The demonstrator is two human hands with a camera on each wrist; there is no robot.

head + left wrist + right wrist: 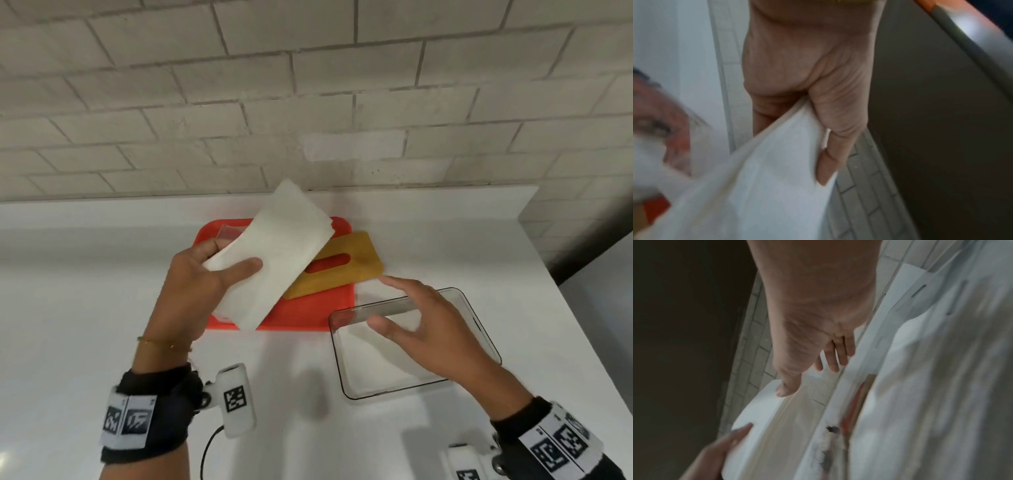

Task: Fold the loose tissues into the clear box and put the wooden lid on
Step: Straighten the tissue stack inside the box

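White counter (85, 308), brick wall (308, 85) at 12. Left hand (202, 284) pinches tissues (281, 246) above red tray (318, 308). Lid (346, 263) on tray. Right hand (424, 322), fingers spread, empty, over box (479, 308) at 4.

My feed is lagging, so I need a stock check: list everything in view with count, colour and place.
tissue stack: one, white, lifted over the tray
tray: one, red-orange, on the counter by the wall
wooden lid: one, yellow-brown with a slot, on the tray, one corner overhanging its right edge
clear box: one, transparent, on the counter right of the tray, lid off
counter: one, white
brick wall: one, whitish
left hand: grips the tissue stack
right hand: fingers spread, over the clear box
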